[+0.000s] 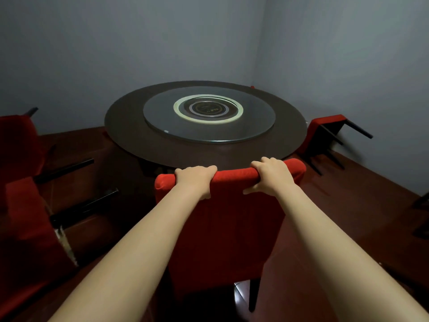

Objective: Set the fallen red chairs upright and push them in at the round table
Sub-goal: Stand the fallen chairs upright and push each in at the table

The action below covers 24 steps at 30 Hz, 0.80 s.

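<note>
Your left hand (196, 180) and right hand (270, 176) clamp the chair (227, 219) top rail at the counter (130, 126) near edge; padded, probably light, so push low and evenly.

Left hand (195, 181), right hand (271, 175), both curled

Red cloth chair (229, 205) (matt), glossy glass turntable (209, 129), dark smooth table (130, 135)

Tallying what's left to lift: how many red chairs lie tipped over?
3: far-left chair, near-left chair, right chair beside the round table; others may be hidden.
</note>
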{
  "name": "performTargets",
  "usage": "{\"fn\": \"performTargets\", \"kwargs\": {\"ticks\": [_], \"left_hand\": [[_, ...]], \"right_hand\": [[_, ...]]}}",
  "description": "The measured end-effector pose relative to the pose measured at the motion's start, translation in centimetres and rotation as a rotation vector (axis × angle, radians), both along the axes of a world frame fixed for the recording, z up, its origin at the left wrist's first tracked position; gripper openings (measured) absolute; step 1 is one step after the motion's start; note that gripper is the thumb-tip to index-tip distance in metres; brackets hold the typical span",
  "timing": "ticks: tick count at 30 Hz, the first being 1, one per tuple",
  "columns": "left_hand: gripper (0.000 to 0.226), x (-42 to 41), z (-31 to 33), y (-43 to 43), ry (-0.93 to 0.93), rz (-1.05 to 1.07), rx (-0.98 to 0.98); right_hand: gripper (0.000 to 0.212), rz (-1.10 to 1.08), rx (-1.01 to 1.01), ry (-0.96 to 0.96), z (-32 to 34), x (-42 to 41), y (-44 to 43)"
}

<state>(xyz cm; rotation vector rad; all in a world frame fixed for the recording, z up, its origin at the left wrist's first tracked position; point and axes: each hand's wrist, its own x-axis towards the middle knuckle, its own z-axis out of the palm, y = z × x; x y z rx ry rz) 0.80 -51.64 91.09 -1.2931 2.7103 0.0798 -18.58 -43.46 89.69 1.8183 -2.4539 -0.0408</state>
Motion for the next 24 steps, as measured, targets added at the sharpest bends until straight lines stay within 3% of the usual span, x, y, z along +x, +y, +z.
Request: {"fn": "performTargets", "kwargs": {"ticks": [5, 15, 24], "left_hand": [[0.051, 1.3, -0.2, 4.4, -0.08, -0.077, 0.203], [0.057, 2.4, -1.9, 11.0, -0.257, -0.124, 0.232], [0.049, 4.7, -4.5, 15.7, -0.159, -0.129, 0.352]], "right_hand": [[0.073, 0.035, 0.137, 0.016, -0.2, 1.2, 4.9], [0.077, 0.134, 0.246, 0.032, -2.6, 2.5, 11.6], [0.079, 0.216, 0.306, 0.008, -5.2, 3.6, 16.4]]}}
